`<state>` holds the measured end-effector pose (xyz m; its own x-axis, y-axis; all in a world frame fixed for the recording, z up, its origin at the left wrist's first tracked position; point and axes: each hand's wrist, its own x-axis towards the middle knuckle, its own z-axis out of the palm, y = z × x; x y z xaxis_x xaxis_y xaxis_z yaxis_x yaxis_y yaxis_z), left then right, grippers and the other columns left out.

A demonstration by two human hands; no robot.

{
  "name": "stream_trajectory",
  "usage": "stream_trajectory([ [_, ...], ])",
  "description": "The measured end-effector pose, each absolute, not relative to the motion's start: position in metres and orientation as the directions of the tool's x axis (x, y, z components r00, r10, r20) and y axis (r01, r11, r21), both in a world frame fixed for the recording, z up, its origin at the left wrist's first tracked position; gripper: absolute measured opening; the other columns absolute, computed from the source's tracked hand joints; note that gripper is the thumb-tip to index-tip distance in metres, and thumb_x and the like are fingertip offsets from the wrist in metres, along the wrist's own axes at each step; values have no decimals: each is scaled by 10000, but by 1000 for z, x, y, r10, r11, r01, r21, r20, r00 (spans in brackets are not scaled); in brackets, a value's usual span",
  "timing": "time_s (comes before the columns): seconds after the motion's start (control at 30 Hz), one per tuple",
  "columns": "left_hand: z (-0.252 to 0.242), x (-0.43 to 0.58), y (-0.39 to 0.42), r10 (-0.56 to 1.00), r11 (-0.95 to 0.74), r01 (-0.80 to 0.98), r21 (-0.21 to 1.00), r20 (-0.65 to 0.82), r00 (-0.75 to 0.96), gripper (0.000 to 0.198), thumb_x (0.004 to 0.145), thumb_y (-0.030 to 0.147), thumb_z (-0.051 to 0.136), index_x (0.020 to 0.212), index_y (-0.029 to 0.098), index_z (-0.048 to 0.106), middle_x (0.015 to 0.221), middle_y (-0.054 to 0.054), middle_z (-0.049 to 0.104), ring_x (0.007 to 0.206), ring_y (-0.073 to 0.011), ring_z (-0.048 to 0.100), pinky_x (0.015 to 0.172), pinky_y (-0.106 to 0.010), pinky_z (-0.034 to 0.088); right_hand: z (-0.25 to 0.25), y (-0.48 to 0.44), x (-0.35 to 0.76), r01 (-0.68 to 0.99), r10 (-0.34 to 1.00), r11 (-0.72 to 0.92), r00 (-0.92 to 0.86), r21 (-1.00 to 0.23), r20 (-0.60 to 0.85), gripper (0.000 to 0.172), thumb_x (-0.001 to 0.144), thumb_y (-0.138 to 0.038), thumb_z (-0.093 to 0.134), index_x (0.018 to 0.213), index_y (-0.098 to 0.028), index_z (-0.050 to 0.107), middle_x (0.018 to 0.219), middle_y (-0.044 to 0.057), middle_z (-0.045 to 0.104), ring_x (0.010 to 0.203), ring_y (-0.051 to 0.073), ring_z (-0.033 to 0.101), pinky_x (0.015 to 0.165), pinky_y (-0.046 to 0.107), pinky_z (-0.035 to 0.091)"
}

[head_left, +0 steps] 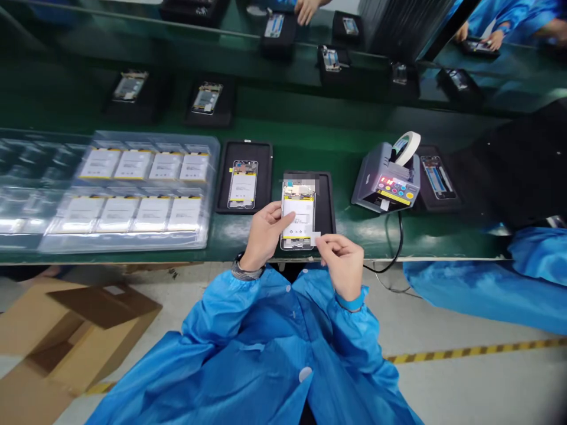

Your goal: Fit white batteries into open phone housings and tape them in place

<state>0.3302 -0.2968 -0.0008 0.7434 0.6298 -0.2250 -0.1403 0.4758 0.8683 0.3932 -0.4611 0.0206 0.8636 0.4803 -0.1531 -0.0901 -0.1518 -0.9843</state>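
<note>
My left hand [264, 235] grips the left edge of an open phone body [298, 215] with a white battery inside, held over a black tray [326, 203] at the bench's near edge. My right hand [343, 262] is closed in a pinch on a small white strip of tape [315, 238] at the phone's lower right corner. Both arms wear blue sleeves. A second phone body [243, 184] lies in another black tray [263, 177] just to the left.
Clear blister trays of white batteries [142, 189] fill the left of the green bench. A grey tape dispenser [388, 180] with a white roll stands to the right, its cable hanging down. Further trays ride the belt behind. Other people's hands work opposite; a blue sleeve [487, 283] is at right. Cardboard boxes [75, 336] sit on the floor.
</note>
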Motion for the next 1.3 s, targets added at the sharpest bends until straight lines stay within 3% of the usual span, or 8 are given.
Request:
stream_trajectory([
  [0.5,10,327,-301,695,386,-206,899,-137,706,553,740,424,907,1154,133,683,1098,-128,804,983,-285,778,849,-374,643,21,-438,380,87,424,-181,906,-980,2,288,819,-422,767,775,-138,747,514,-53,479,495,95,401,518,235,384],
  [1.3,9,330,-301,716,374,-276,886,-87,692,487,744,367,921,1118,131,715,1096,-121,807,947,-269,787,820,-354,655,18,-436,378,109,417,-162,908,-981,32,253,830,-388,774,816,-137,755,526,-47,515,501,102,442,531,236,404],
])
